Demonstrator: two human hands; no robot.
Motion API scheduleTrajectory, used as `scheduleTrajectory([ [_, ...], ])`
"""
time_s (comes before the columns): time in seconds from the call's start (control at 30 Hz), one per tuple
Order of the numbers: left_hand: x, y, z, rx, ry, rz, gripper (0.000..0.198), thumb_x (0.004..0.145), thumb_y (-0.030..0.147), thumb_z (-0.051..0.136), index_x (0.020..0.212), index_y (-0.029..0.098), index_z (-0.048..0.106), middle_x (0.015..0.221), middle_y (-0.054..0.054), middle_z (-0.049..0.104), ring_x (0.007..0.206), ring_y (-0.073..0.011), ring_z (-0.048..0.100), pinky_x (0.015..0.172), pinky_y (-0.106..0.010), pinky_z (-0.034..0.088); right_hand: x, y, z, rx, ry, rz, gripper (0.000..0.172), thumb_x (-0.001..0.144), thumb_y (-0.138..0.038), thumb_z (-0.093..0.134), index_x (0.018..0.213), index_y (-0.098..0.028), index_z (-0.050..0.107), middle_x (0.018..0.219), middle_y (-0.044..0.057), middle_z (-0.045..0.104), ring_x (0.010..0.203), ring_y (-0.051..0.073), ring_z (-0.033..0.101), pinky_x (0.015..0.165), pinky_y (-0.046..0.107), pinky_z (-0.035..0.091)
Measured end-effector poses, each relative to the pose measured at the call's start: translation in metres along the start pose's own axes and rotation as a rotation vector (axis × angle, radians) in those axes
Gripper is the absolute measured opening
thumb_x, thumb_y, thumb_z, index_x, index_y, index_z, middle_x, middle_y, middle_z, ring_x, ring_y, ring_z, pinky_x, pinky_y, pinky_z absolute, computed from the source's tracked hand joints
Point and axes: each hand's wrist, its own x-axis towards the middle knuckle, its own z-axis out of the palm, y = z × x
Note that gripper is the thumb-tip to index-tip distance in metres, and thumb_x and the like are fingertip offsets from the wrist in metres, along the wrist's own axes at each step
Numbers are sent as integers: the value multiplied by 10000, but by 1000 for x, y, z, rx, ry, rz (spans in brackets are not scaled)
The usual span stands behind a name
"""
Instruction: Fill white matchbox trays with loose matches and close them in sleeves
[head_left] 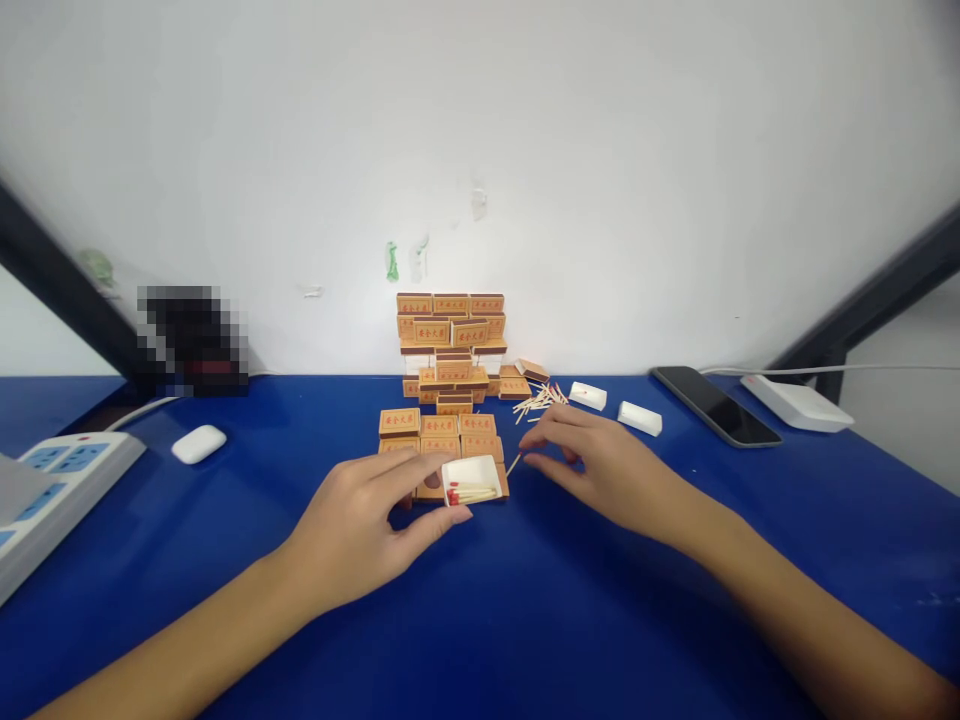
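My left hand [356,520] pinches a white matchbox tray [471,470] between thumb and fingers. Several red-tipped matches [474,493] lie along the near side inside it. Just right of the tray, my right hand [600,460] has thumb and forefinger closed on the end of a single match [513,465], which slants down to the left. Behind and partly under the tray, orange matchboxes [439,425] lie in rows, some hidden by my left hand. Beyond my right fingertips is a loose pile of matches [541,400].
A tiered stack of matchboxes [450,335] rises against the wall. Two white trays [588,396] sit right of the pile. Farther right are a phone [712,400] and a white box-shaped device [796,402]. On the left are a white case [199,444] and a power strip [82,470].
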Motion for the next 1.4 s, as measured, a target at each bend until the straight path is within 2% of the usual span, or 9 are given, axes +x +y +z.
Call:
scheduleTrajectory([
  [0.2,3,-2,2,-9,-53,14,317,993,388,726,1252,205,731,836,-6,749,604,-125,626,585,-249,551,3,-1,14,29,-177,56,53,1025,-215,637,1018,-198,686,1033,59,646,882,194,657,783,348,540],
  [0.3,2,-1,2,-11,-60,22,309,984,378,738,1244,212,723,855,-2,760,616,-131,636,592,-256,551,1,-3,14,-56,-200,57,126,1049,-234,590,946,-190,648,1033,64,615,829,186,643,740,343,532],
  [0.43,0,8,1,3,-83,55,317,987,370,737,1255,202,715,921,-18,775,626,-136,649,592,-264,545,-2,-8,13,-118,-198,29,54,1032,-180,595,996,-188,635,1073,76,623,837,186,668,721,323,532],
  [0.6,-1,13,1,26,-77,94,346,996,378,723,1276,175,711,852,-21,740,628,-149,646,577,-270,522,-3,-17,14,-128,-217,28,102,1053,-151,537,979,-174,603,1025,78,657,767,176,672,683,317,518],
  [0.8,2,3,1,-45,-99,-3,282,966,350,763,1217,224,744,823,18,738,598,-123,601,571,-252,498,-1,-15,7,9,-104,96,80,1056,-186,551,1053,-188,631,1019,74,723,912,235,707,805,392,552],
  [0.9,3,3,0,-49,-101,-14,279,963,358,762,1210,227,752,833,13,749,603,-122,610,568,-247,499,1,-19,5,59,-30,64,192,1053,-179,540,1181,-204,680,1047,89,734,952,247,709,829,412,559],
  [1.03,2,5,0,-45,-112,-14,303,958,345,765,1241,236,745,884,7,777,612,-124,626,577,-247,516,2,-34,1,196,81,37,212,1051,-210,546,1100,-220,752,953,65,739,829,199,682,723,343,546],
  [1.2,2,5,0,-85,-105,-19,317,955,312,770,1264,250,738,1065,-15,812,621,-110,633,578,-236,535,0,-56,-2,515,249,241,160,994,-360,682,990,-241,789,829,25,770,652,164,637,570,299,514],
  [1.4,3,7,0,-120,-27,-17,337,933,294,804,1254,212,740,895,-4,785,634,-117,642,605,-227,553,-1,-64,10,681,289,262,109,923,-353,774,895,-250,795,843,10,717,601,126,527,552,282,468],
])
